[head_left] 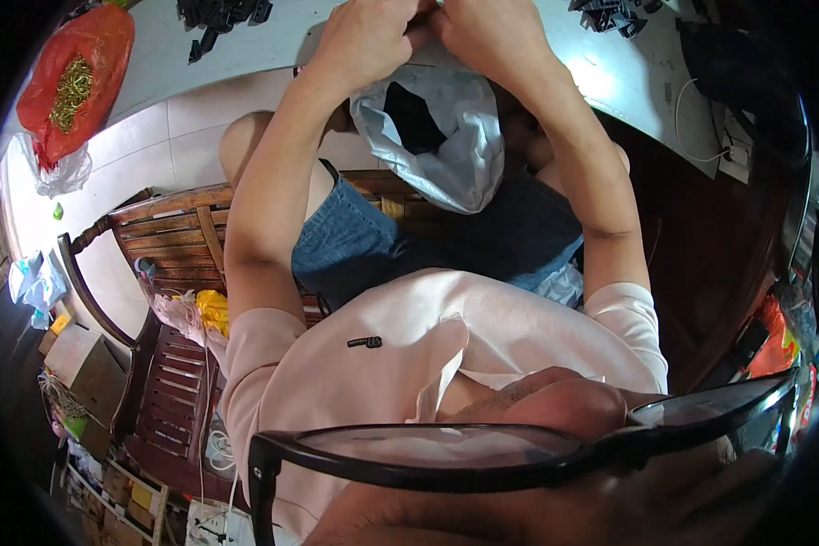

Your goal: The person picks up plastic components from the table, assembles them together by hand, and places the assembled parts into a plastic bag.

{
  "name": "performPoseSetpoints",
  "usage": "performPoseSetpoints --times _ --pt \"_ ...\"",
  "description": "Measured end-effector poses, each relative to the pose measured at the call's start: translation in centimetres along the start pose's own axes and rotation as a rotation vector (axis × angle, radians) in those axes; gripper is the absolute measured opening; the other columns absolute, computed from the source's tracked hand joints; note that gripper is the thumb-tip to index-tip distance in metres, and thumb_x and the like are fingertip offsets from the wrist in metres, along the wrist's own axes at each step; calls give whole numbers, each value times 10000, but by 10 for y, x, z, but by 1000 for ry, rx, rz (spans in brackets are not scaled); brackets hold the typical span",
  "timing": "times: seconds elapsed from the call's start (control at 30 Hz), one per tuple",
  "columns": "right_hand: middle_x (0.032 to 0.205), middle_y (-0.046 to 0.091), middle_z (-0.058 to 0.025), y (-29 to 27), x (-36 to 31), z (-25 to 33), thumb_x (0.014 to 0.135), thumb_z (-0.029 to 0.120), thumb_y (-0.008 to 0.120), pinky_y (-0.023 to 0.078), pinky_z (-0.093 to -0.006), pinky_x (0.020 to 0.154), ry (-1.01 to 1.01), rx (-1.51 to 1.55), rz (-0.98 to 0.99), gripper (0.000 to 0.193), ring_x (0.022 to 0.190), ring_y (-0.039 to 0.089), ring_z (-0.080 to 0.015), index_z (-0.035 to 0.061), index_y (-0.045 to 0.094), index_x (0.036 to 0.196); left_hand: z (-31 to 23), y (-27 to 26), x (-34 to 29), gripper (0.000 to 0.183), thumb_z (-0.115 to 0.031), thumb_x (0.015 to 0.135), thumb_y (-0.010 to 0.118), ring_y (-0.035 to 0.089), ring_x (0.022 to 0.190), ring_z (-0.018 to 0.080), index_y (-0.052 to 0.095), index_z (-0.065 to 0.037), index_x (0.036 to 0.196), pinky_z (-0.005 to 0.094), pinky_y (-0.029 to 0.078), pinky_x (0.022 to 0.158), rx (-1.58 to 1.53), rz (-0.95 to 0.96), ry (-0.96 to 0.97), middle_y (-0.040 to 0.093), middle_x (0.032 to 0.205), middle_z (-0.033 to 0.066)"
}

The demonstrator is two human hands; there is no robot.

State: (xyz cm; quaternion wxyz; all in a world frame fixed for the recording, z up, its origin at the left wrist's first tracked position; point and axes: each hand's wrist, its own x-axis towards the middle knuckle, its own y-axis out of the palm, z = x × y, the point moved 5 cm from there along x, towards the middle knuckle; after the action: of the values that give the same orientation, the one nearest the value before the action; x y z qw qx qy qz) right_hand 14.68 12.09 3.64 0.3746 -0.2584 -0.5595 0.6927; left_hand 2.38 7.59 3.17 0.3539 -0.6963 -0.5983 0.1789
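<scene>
My left hand point(366, 38) and my right hand point(493, 35) meet at the top edge of the view, over the near edge of the white table point(291, 41). Both are closed, with the fingers bent in toward each other and partly cut off by the frame. Whatever they pinch is hidden. Right below them, a white plastic bag point(473, 173) hangs open between my knees, and something black point(411, 116) shows inside it. A pile of black plastic parts point(220, 16) lies to the left of my hands, and more black parts point(612, 13) lie to the right.
At the far left, a red plastic bag point(109, 45) holds many small brass-coloured metal pieces point(73, 91). A wooden bench point(168, 237) stands behind my legs. On the right, a white cable point(681, 118) runs to a socket block point(735, 162). Cardboard boxes point(86, 373) stand at the lower left.
</scene>
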Motion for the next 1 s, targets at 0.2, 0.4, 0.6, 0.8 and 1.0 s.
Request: performPoseSetpoints --times 0.2,0.4,0.6,0.8,1.0 --pt "750 695 -211 -3 -21 -22 937 199 560 540 -477 624 -83 296 15 207 679 685 -411 13 649 925 20 6 -6 200 -165 852 763 667 804 225 743 -42 1010 341 538 723 -234 126 51 706 892 95" --pt "766 680 -175 -3 -43 -20 977 229 550 527 -403 631 -151 895 21 228 690 678 -342 28 657 964 20 23 -4 156 -97 789 822 668 782 124 759 -32 915 297 539 726 -326 339 -122 728 814 42" --pt "795 698 -165 0 -48 -26 940 241 584 529 -401 683 -220 641 256 257 680 657 -303 50 720 1045 24 15 6 192 -127 852 750 670 797 145 722 -28 1014 323 542 717 -479 282 -81 735 932 63" --pt "781 693 -122 -5 -41 -49 990 345 646 518 -368 670 -176 373 94 311 675 651 -271 51 741 1027 7 -3 9 230 -171 889 715 695 854 326 706 -102 1109 428 567 723 185 -395 -10 660 1022 95" --pt "946 691 -165 -45 -20 -102 910 175 657 547 -461 770 181 -87 -386 190 889 680 -387 81 713 1066 9 4 14 195 -163 899 703 680 881 357 678 -121 1087 465 563 731 254 -292 -15 613 1030 100"
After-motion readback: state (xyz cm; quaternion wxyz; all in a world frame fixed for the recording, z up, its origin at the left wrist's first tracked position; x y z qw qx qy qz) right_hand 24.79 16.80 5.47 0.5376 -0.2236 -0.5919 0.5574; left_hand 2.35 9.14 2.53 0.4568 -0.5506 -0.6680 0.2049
